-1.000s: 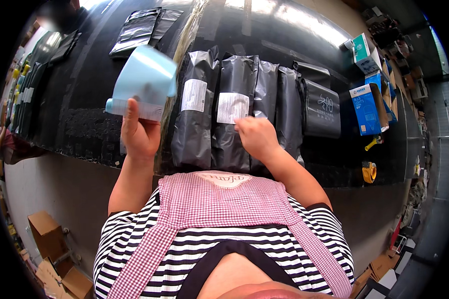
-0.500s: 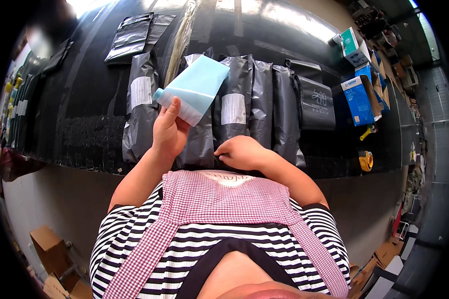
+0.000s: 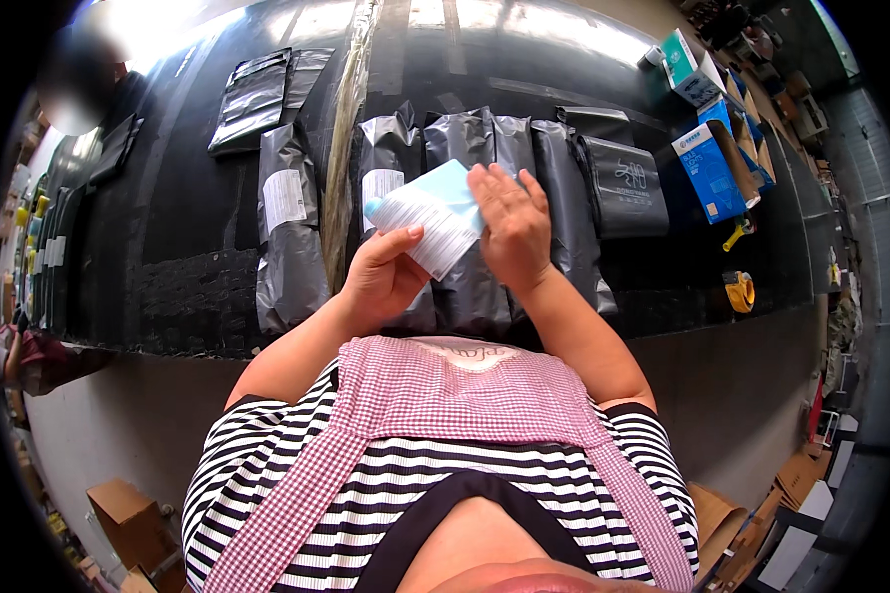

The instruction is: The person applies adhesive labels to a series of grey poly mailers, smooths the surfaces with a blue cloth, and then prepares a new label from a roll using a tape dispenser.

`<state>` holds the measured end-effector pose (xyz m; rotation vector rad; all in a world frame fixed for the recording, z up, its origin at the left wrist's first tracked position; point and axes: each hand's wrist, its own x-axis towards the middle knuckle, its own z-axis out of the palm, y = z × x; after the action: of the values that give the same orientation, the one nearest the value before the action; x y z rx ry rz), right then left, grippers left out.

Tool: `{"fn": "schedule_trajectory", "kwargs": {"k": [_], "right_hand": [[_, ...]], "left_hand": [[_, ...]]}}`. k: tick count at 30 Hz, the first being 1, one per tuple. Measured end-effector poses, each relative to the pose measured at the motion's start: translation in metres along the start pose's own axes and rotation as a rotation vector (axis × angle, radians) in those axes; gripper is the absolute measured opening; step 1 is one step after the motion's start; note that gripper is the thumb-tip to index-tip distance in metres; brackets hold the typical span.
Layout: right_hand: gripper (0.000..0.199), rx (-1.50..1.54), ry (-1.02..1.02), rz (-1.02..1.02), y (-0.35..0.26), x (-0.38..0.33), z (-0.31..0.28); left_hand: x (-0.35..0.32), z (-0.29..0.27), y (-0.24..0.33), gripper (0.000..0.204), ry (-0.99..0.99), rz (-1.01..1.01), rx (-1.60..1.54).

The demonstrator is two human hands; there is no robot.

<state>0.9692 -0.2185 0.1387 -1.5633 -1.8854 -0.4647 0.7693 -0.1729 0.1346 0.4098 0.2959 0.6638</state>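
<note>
Several grey bags (image 3: 472,296); one label strip (image 3: 425,219) held above them.
Left hand (image 3: 386,279) pinches its 7 o'clock edge; right hand (image 3: 511,222), fingers extended, overlaps 2 o'clock, contact unclear. Strip judged light, limp, slick-backed, easily creased; edge hold advised.

A head-worn fisheye looks closely down over the hands (image 3: 512,227).
</note>
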Motion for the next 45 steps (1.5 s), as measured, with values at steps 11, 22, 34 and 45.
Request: {"fn": "schedule_trajectory", "kwargs": {"k": [11, 22, 34, 45], "right_hand": [[0.056, 0.404, -0.066, 0.110, -0.004, 0.000, -0.033], [0.021, 0.865, -0.035, 0.478, -0.025, -0.026, -0.024], [0.027, 1.108, -0.513, 1.102, 0.127, 0.004, -0.042], [0.029, 0.775, 0.226, 0.506, 0.145, -0.045, 0.001]], "left_hand": [[-0.009, -0.001, -0.002, 0.039, 0.164, 0.138, 0.071], [0.006, 0.009, -0.028, 0.022, 0.020, 0.121, 0.232], [0.022, -0.028, -0.047, 0.024, 0.317, 0.062, 0.633], [0.044, -0.035, -0.042, 0.041, 0.491, 0.345, -0.031]]}}
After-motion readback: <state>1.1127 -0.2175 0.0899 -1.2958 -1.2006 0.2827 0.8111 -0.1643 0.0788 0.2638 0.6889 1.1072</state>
